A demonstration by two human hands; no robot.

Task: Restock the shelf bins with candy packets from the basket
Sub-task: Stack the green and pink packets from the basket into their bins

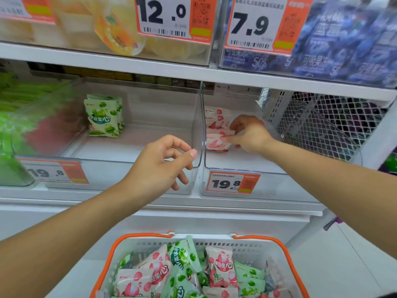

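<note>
My right hand [247, 134] reaches into the right clear shelf bin [279, 183] and pinches a pink candy packet [217, 141] that leans against the bin's left wall, with another pink packet [214, 117] behind it. My left hand [165, 162] hovers in front of the middle clear bin [139, 151], fingers loosely curled and holding nothing. A few green candy packets [103, 117] stand at the back left of that bin. Below, a white basket with an orange rim [111, 252] holds several pink packets [222, 269] and green packets [182, 257].
A white shelf board [150, 69] runs just above the bins. Upper bins hold yellow jelly cups [120, 33] and blue pouches [343, 39]. A white mesh panel [322, 125] closes the right side. Green packs [19, 117] fill the left bin. Price tags [233, 182] hang on bin fronts.
</note>
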